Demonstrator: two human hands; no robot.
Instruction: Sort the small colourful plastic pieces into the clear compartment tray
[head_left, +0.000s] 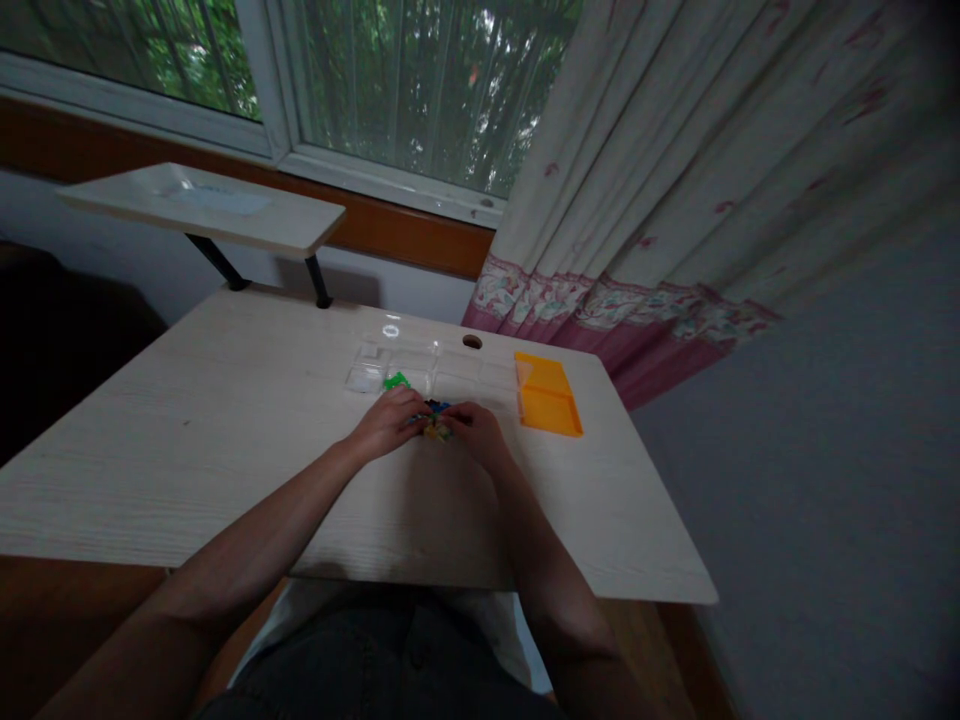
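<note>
My left hand [388, 418] and my right hand [475, 432] meet over the middle of a pale wooden table [225, 440]. Their fingers are curled around a small cluster of coloured pieces [436, 420], blue, yellow and dark, which lies between them on the tabletop. Most of the cluster is covered by the fingers. A small green piece [396, 381] lies just beyond my left hand. Behind the hands sits a clear plastic compartment box [420, 365].
An orange lid or tray [547, 395] lies to the right of the clear box. A small raised shelf [202, 205] stands at the table's back left. A window and a patterned curtain [675, 200] are behind. The table's right edge drops to the floor.
</note>
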